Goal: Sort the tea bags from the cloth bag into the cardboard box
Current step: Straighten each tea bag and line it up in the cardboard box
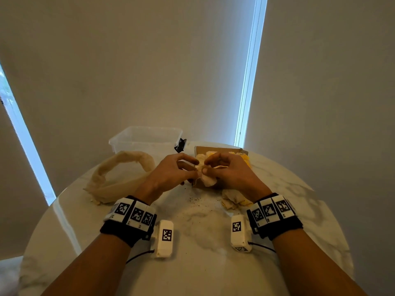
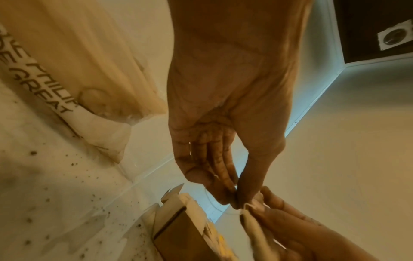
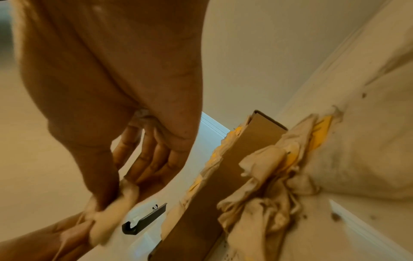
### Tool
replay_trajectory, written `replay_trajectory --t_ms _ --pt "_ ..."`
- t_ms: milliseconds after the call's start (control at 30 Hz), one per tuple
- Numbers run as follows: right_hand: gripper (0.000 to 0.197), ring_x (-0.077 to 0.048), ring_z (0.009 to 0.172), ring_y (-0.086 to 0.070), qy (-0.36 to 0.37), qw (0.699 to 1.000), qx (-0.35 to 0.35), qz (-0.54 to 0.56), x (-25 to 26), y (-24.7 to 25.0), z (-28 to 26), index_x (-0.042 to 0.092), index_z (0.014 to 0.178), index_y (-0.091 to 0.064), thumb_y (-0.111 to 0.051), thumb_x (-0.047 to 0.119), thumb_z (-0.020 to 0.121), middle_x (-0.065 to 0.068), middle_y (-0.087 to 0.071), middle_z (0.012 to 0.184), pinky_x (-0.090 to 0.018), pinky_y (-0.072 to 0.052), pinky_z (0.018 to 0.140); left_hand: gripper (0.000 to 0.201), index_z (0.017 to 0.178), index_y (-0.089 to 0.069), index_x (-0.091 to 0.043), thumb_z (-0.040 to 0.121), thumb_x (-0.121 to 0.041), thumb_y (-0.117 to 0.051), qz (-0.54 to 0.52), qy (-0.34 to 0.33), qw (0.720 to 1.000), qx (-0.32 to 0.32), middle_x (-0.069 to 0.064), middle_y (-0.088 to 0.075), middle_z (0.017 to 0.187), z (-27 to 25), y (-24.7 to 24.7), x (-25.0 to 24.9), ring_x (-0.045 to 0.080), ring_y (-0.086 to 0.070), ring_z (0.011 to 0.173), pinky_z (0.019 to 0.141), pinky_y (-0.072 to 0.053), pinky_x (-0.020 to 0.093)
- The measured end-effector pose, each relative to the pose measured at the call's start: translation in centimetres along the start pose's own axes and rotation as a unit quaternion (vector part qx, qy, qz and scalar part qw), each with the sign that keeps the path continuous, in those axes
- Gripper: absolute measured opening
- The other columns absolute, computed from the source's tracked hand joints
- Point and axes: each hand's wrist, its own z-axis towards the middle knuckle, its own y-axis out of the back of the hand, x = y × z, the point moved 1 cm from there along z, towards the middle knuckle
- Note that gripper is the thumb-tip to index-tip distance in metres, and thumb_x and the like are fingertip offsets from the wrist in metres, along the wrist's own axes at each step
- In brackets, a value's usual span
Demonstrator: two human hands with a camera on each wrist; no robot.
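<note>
Fingers (image 1: pixel 188 165) pinching tea bag (image 1: pixel 208 179) corner

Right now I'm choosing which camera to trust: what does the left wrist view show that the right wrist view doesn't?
Only the left wrist view shows the cloth bag with its printed lettering, and dark crumbs on the table. Only the right wrist view shows a black clip and a pile of loose tea bags beside the cardboard box. Both show the box and both hands pinching one tea bag.

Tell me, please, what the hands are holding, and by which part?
Both hands, left and right, pinch one tea bag by its upper edge.
</note>
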Motion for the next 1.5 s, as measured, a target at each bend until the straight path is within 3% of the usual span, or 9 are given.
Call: replay_trajectory --t_ms 133,333,433,500,667,800,933,1267,1500 --pt "0.015 -0.013 0.103 -0.073 0.004 0.985 -0.133 0.108 -0.7 2.2 0.1 0.021 0.105 -0.076 -0.083 0.02 0.092 0.003 -0.078 0.107 -0.029 -0.062 0.082 0.038 0.127 -0.068 -0.025 0.091 -0.024 -0.082 -0.003 -0.001 1.0 -0.022 -0.009 -0.077 0.113 0.0 1.1 0.7 0.006 -0.076 0.095 0.075 -0.062 0.025" --pt "0.016 -0.023 0.099 -0.076 0.003 0.92 -0.351 0.173 -2.3 5.6 0.4 0.028 0.089 -0.079 -0.084 0.013 0.09 -0.001 -0.08 0.097 -0.052 -0.064 0.092 0.015 0.112 -0.078 -0.03 0.098 -0.025 -0.074 -0.006 -0.016 0.996 -0.087 -0.006 -0.08 0.1 0.1 1.8 1.1 0.017 -0.077 0.09 0.075 -0.064 0.029" --pt "0.013 -0.022 0.101 -0.077 0.001 0.936 -0.285 0.204 -2.2 5.1 0.3 0.023 0.099 -0.083 -0.081 0.012 0.093 -0.001 -0.081 0.101 -0.044 -0.065 0.092 0.041 0.113 -0.079 -0.036 0.099 -0.003 -0.059 0.05 -0.015 0.995 -0.086 -0.009 -0.072 0.123 0.2 1.6 1.3 0.022 -0.071 0.104 0.092 -0.062 0.044" --pt "0.016 -0.016 0.104 -0.076 -0.007 0.963 -0.2 0.182 -1.5 3.8 0.1 0.023 0.108 -0.083 -0.08 0.015 0.094 0.005 -0.081 0.105 -0.035 -0.064 0.092 0.043 0.116 -0.077 -0.039 0.099 -0.003 -0.059 0.054 -0.032 0.995 -0.079 -0.016 -0.067 0.131 0.2 1.3 0.8 0.009 -0.067 0.111 0.095 -0.06 0.037" --pt "0.024 -0.005 0.104 -0.075 0.002 0.99 -0.069 0.12 0.1 1.1 0.1 0.028 0.117 -0.082 -0.078 0.018 0.096 0.015 -0.08 0.109 -0.026 -0.062 0.087 0.029 0.127 -0.071 -0.033 0.099 -0.04 -0.072 -0.032 -0.064 0.994 -0.084 -0.016 -0.074 0.119 0.1 0.3 -0.3 0.006 -0.073 0.106 0.084 -0.064 0.029" --pt "0.031 0.0 0.1 -0.075 0.037 0.992 -0.028 0.114 0.7 0.1 -0.1 0.027 0.121 -0.079 -0.08 0.015 0.093 0.015 -0.08 0.11 -0.013 -0.058 0.078 0.027 0.118 -0.075 -0.029 0.093 -0.038 -0.079 -0.047 -0.08 0.992 -0.085 -0.012 -0.079 0.104 -0.2 -0.3 -0.5 0.006 -0.076 0.096 0.078 -0.065 0.029" --pt "0.036 -0.001 0.101 -0.075 0.047 0.995 -0.019 0.086 0.8 -0.1 0.0 0.031 0.123 -0.077 -0.082 0.015 0.092 0.012 -0.079 0.116 -0.016 -0.059 0.082 0.012 0.106 -0.075 -0.034 0.094 -0.032 -0.077 -0.034 -0.084 0.992 -0.088 -0.012 -0.079 0.094 -0.1 -0.1 -0.3 0.007 -0.076 0.088 0.072 -0.064 0.027" --pt "0.018 -0.006 0.098 -0.074 0.047 0.997 -0.06 0.005 0.5 0.0 0.1 0.039 0.106 -0.081 -0.084 0.03 0.091 0.016 -0.08 0.101 -0.039 -0.063 0.093 0.027 0.124 -0.069 -0.035 0.097 -0.033 -0.075 -0.002 -0.109 0.991 -0.081 -0.016 -0.076 0.109 0.1 0.1 -0.2 -0.001 -0.072 0.098 0.077 -0.06 0.021" --pt "0.018 -0.005 0.101 -0.071 0.03 0.999 -0.01 -0.017 1.2 0.2 0.3 0.038 0.111 -0.079 -0.079 0.032 0.095 0.016 -0.077 0.108 -0.032 -0.062 0.093 0.022 0.115 -0.077 -0.029 0.095 -0.038 -0.076 0.005 -0.089 0.99 -0.105 -0.013 -0.077 0.102 0.2 0.2 0.3 0.004 -0.074 0.087 0.072 -0.055 0.018"
